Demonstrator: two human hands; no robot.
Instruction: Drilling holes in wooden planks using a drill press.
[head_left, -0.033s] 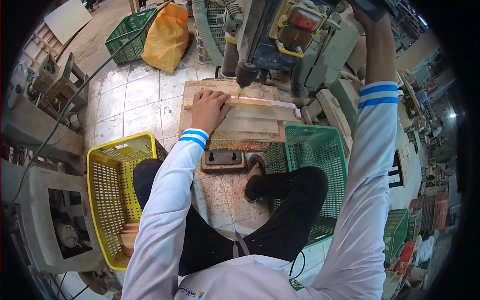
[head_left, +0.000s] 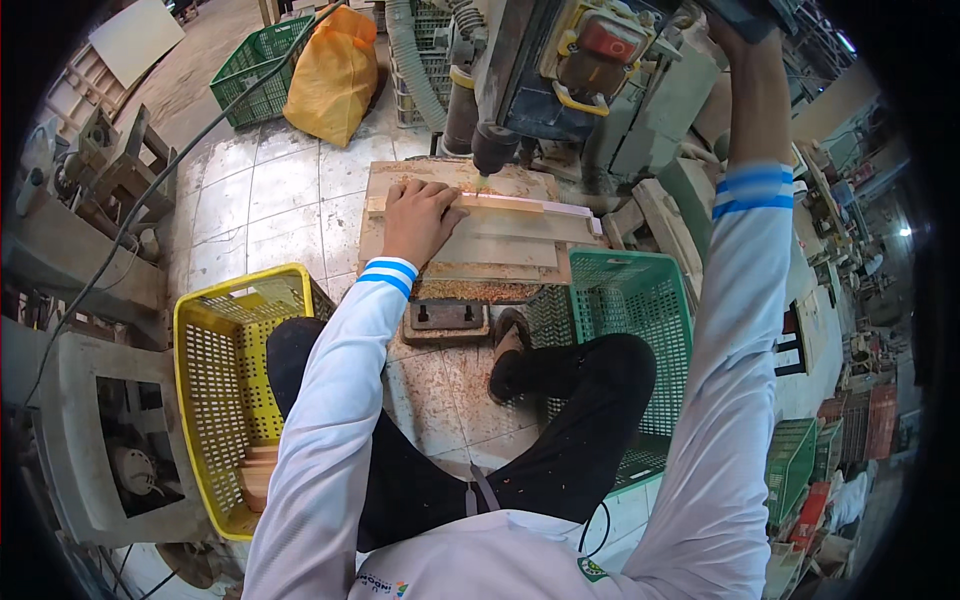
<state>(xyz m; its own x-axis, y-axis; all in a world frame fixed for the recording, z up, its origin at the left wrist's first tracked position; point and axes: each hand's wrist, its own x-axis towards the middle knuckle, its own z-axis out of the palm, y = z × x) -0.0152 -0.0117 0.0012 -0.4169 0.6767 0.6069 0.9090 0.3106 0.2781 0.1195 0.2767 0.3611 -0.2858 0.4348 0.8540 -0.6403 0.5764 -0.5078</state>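
My left hand (head_left: 420, 220) presses down on a light wooden strip (head_left: 512, 205), its fingers curled over the strip and its thumb along the near side. The strip lies across a board jig (head_left: 490, 250) on the machine's table, with a pale straight edge behind it. Just right of my fingertips, the drill press chuck (head_left: 494, 148) points down, its bit close above or at the strip; contact is hard to tell. My right hand (head_left: 748, 42) is raised at the upper right, against a dark machine part (head_left: 765, 14). Its fingers are hidden.
A yellow crate (head_left: 190, 380) holding wooden pieces stands left of my legs, a green crate (head_left: 683, 340) to the right. Above the table hangs the switch box (head_left: 606, 45). Wood chips litter the floor. An orange sack (head_left: 335, 80) and another green crate (head_left: 240, 82) stand farther off.
My right forearm has shifted very slightly, and its cuff is blurred by motion. My left hand, the strip and the chuck look the same.
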